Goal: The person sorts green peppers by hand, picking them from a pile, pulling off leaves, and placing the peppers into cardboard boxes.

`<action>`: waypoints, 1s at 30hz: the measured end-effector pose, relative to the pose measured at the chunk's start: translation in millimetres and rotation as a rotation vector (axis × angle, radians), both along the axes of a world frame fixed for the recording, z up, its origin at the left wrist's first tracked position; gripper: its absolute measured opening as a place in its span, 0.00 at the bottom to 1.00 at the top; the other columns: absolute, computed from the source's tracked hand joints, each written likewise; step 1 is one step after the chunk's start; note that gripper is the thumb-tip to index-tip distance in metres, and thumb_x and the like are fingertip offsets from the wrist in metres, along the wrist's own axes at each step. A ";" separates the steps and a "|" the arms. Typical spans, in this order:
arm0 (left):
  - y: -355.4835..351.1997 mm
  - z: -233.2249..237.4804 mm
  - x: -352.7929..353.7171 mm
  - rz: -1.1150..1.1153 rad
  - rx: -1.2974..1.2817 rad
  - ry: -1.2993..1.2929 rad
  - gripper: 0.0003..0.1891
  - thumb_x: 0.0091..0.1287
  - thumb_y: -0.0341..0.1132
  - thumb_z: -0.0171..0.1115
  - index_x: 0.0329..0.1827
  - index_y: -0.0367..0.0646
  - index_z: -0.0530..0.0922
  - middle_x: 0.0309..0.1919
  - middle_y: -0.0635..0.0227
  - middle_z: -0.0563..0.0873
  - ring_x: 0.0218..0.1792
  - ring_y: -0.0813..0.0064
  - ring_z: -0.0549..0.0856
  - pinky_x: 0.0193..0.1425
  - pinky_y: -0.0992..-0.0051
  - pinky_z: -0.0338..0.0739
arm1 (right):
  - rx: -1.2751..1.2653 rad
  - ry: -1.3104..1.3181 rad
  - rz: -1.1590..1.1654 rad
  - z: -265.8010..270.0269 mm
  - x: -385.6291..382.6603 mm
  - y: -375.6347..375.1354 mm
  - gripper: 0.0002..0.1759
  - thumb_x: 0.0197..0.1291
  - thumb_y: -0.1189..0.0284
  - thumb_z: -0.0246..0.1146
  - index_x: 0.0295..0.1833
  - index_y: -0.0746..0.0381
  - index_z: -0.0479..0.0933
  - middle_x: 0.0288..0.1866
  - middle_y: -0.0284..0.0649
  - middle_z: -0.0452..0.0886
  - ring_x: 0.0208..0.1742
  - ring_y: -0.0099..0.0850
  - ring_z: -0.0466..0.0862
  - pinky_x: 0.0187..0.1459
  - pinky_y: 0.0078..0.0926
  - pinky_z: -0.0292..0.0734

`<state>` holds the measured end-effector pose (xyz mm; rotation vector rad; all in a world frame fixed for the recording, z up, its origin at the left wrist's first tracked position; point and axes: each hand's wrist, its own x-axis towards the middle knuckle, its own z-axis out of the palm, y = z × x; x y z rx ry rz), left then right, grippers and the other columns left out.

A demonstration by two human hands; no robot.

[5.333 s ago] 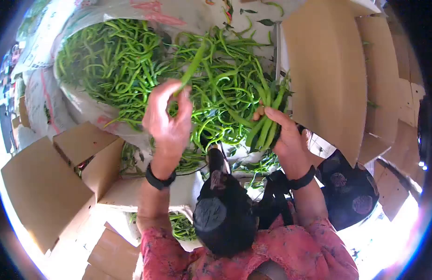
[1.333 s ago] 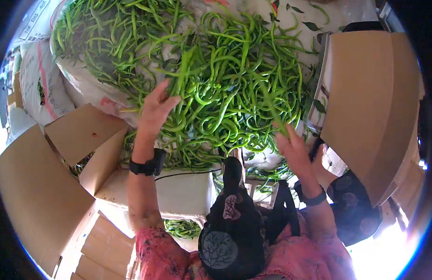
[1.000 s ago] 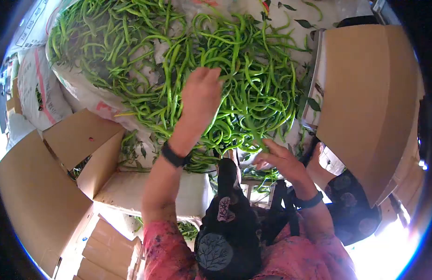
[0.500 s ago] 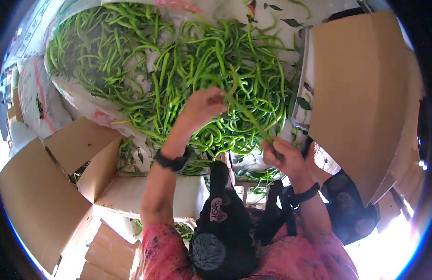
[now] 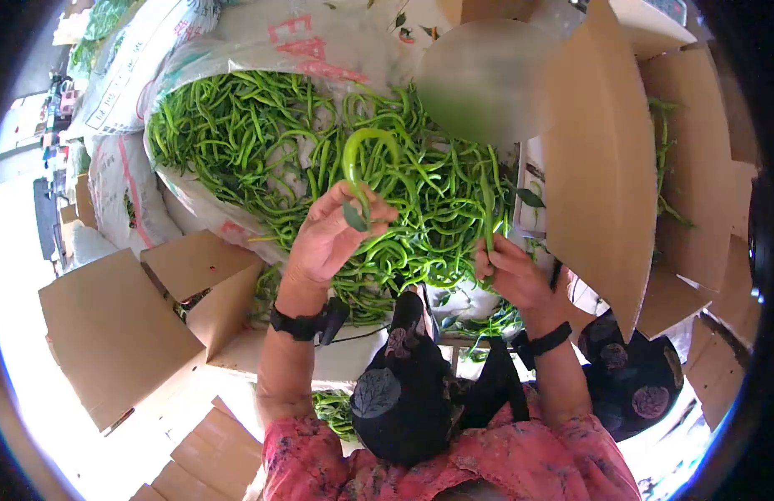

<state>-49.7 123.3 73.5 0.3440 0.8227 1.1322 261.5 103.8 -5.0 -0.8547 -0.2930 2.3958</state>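
Note:
A wide heap of long green peppers [image 5: 261, 125] spreads over pale sheeting in front of me. Above the heap, my left hand [image 5: 328, 234] pinches a curved, shiny green pepper [image 5: 351, 159] near its lower end, with a dark leaf [image 5: 354, 217] beside the fingers. On the right, my right hand [image 5: 512, 269] has its fingers closed on the lower end of a long, nearly straight green pepper [image 5: 489, 204], which points upward. Both hands are raised and apart from each other.
Open cardboard boxes stand at the left [image 5: 119, 334] and at the right [image 5: 600, 159]. White woven sacks [image 5: 136, 188] lie at the upper left. A blurred round patch covers part of the upper right. Loose peppers lie inside the right-hand carton.
My left hand has turned up and now clearly holds a curved pepper. The pepper in my right hand has swung from slanting left to nearly upright. The view has shifted.

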 end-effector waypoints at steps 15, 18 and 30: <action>265.9 149.4 54.4 0.054 0.473 0.426 0.22 0.71 0.44 0.59 0.60 0.37 0.74 0.47 0.57 0.85 0.47 0.69 0.85 0.51 0.72 0.80 | -0.064 -0.093 0.057 -5.8 -15.2 -18.0 0.12 0.68 0.65 0.60 0.49 0.62 0.74 0.31 0.28 0.70 0.26 0.17 0.65 0.29 0.15 0.61; 265.3 150.6 48.8 -0.004 0.498 0.701 0.22 0.72 0.43 0.58 0.60 0.35 0.74 0.50 0.55 0.84 0.52 0.66 0.85 0.56 0.72 0.79 | -0.020 -0.140 0.065 -10.9 -6.8 -8.6 0.16 0.71 0.59 0.55 0.48 0.62 0.75 0.28 0.26 0.68 0.25 0.17 0.64 0.28 0.15 0.59; -51.2 -91.1 -157.9 0.382 -0.305 0.961 0.12 0.67 0.36 0.62 0.49 0.39 0.81 0.38 0.65 0.87 0.37 0.73 0.86 0.43 0.74 0.81 | -0.012 -0.265 0.123 -26.0 -31.0 -17.6 0.15 0.68 0.66 0.59 0.53 0.64 0.74 0.31 0.30 0.73 0.27 0.20 0.67 0.32 0.19 0.63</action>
